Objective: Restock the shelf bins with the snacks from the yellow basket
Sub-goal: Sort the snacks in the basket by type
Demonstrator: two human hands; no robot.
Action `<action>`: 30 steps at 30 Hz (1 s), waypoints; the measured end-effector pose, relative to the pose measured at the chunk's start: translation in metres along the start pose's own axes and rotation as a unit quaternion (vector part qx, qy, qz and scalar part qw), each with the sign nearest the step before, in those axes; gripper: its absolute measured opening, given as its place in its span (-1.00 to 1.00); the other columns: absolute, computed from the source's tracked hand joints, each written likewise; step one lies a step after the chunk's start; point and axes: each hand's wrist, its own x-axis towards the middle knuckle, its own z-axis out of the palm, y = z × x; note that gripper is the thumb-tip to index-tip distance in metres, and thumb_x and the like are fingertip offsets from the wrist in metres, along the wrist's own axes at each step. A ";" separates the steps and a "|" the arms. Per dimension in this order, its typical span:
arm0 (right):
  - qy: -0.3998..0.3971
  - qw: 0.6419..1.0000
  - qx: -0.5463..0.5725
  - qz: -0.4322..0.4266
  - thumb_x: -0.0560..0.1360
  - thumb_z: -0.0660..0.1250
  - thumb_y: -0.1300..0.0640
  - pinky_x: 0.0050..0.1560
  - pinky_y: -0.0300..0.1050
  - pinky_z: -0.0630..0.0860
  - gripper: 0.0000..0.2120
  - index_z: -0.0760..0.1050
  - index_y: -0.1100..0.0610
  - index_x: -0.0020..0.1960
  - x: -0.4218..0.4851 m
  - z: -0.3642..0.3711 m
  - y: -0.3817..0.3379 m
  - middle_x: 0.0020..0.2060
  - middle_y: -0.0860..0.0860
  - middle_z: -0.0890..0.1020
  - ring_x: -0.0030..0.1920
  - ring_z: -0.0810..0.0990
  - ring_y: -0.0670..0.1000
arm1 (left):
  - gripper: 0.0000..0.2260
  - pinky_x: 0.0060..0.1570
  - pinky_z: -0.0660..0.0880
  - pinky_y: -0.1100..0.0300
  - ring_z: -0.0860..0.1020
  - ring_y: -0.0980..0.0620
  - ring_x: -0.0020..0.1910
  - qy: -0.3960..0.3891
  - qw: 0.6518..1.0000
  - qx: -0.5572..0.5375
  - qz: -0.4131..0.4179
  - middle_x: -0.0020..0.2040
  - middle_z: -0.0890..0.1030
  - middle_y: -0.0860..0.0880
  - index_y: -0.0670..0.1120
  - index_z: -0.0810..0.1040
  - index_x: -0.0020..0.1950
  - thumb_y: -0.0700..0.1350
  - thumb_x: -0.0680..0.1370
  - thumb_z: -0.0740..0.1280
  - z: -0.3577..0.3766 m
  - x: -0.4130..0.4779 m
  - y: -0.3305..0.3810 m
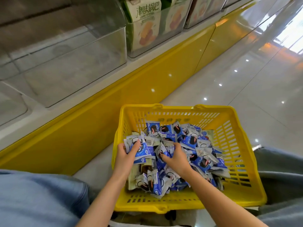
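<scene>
A yellow plastic basket [236, 133] stands on the floor in front of me, filled with several blue-and-white snack packets [195, 145]. Both hands are inside it. My left hand [125, 157] is closed around a bunch of packets at the pile's left side. My right hand [176, 158] digs into the middle of the pile, its fingers curled on more packets. A clear plastic shelf bin [68, 66] sits on the shelf at the upper left and looks empty.
The shelf has a yellow base panel [114, 115] running diagonally beside the basket. A second clear bin [146, 27] at the top holds green-and-white snack boxes. Glossy tiled floor [246, 76] stretches to the right. My knees in blue jeans flank the basket.
</scene>
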 end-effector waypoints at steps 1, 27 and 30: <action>0.003 1.000 -0.002 -0.018 0.48 0.35 -0.04 -0.26 -0.20 0.50 -0.32 0.07 0.10 0.46 -0.005 -0.012 0.002 0.03 0.02 0.50 -0.18 0.56 -0.04 | -0.81 -0.19 0.44 0.19 0.54 0.09 -0.07 -0.005 1.000 0.009 -0.002 -0.04 0.55 0.00 0.06 0.37 -0.07 0.12 0.49 0.33 0.005 0.002 -0.001; -0.236 0.936 -0.251 -0.078 0.39 0.22 -0.39 0.37 0.04 0.26 -0.13 0.08 0.12 0.48 -0.046 0.004 0.006 0.42 0.06 0.25 0.42 0.22 0.11 | -0.36 0.37 0.16 0.07 0.18 -0.08 0.42 -0.124 0.813 0.545 0.162 0.47 0.22 -0.09 -0.13 0.12 0.48 0.13 0.54 0.25 0.038 0.061 -0.033; -0.224 0.918 -0.318 -0.082 0.41 0.27 -0.32 0.32 0.10 0.29 -0.21 0.18 0.16 0.42 -0.051 0.021 0.007 0.35 0.11 0.30 0.34 0.26 0.19 | -0.35 0.36 0.19 0.03 0.18 -0.09 0.41 -0.154 0.780 0.591 0.132 0.44 0.25 -0.10 -0.07 0.19 0.48 0.25 0.51 0.21 0.045 0.063 -0.031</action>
